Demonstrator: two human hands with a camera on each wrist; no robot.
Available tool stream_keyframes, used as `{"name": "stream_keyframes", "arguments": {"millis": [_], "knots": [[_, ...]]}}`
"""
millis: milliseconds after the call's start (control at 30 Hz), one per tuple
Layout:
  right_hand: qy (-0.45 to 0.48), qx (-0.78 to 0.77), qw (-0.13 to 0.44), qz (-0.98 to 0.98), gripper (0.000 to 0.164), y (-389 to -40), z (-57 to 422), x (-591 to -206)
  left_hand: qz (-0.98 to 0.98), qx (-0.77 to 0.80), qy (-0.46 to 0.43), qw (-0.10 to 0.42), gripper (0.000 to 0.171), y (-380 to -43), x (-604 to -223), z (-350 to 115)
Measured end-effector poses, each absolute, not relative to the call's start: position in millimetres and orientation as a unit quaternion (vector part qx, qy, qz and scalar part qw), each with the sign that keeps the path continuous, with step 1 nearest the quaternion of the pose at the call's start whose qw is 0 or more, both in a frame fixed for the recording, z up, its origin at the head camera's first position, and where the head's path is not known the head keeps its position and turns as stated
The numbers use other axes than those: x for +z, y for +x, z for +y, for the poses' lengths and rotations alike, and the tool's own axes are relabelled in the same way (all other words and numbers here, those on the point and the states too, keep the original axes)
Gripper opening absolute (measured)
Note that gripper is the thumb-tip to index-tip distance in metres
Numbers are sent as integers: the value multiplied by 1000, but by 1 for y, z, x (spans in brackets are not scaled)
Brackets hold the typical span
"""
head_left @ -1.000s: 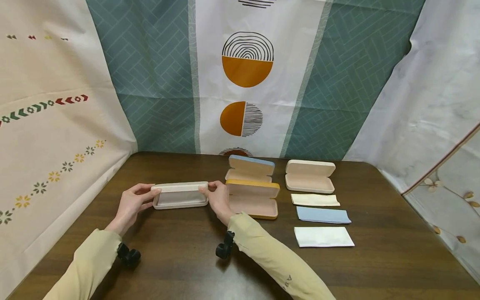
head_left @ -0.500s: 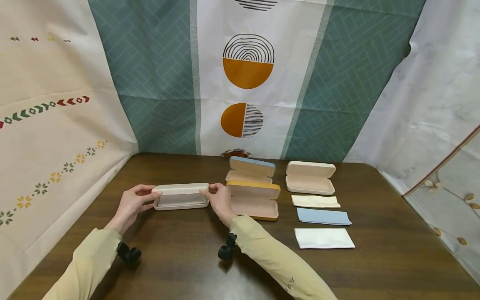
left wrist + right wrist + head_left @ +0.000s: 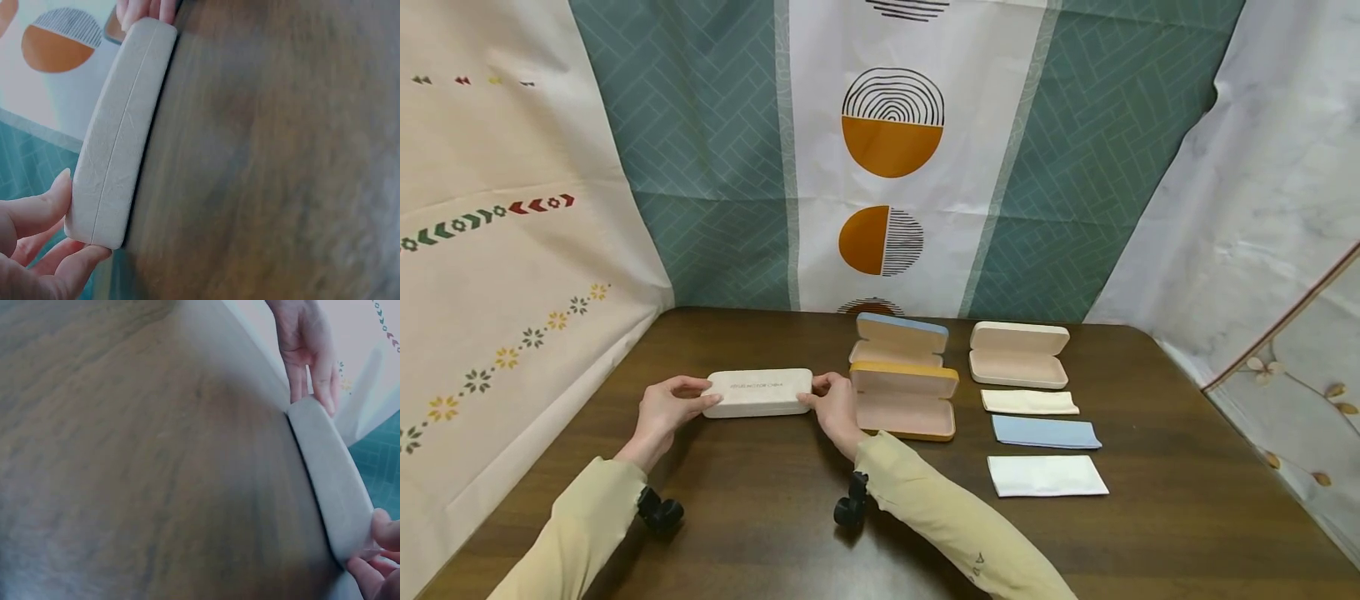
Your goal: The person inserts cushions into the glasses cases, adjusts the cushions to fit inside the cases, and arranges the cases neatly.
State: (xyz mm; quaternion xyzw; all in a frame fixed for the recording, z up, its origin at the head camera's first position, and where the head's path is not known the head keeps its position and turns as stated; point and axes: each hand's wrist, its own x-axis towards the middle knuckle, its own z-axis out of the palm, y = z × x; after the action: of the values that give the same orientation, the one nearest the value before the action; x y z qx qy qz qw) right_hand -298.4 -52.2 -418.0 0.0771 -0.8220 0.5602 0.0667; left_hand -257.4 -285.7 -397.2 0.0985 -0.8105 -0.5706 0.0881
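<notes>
A white glasses case (image 3: pixel 760 392), its lid down and small lettering on top, lies on the wooden table at the left. My left hand (image 3: pixel 662 414) holds its left end, thumb on the lid's corner and fingers at the end. The opposite end is held by my right hand (image 3: pixel 837 410), thumb at the front corner. In the left wrist view, a thin seam runs along the side of the glasses case (image 3: pixel 119 134), lid and base meeting. The right wrist view shows both hands at the ends of the case (image 3: pixel 331 481).
Right of my right hand stand a yellow glasses case (image 3: pixel 906 414) and a blue one (image 3: pixel 901 335) behind it, both with lids up. Another white case (image 3: pixel 1019 356), lid raised, is farther right. Before it lie cream (image 3: pixel 1030 402), blue (image 3: pixel 1047 432) and white (image 3: pixel 1047 476) folded cloths.
The lid of the white glasses case between my hands has come down; its inside showed before, and now its lettered top does. Both hands stay at the ends.
</notes>
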Motion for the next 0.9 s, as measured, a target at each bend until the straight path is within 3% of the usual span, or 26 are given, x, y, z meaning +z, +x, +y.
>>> {"name": "stream_keyframes", "arguments": {"millis": [900], "knots": [[-7, 678, 63, -733, 21, -323, -79, -423, -783, -614, 58, 86, 51, -303, -410, -313]]}}
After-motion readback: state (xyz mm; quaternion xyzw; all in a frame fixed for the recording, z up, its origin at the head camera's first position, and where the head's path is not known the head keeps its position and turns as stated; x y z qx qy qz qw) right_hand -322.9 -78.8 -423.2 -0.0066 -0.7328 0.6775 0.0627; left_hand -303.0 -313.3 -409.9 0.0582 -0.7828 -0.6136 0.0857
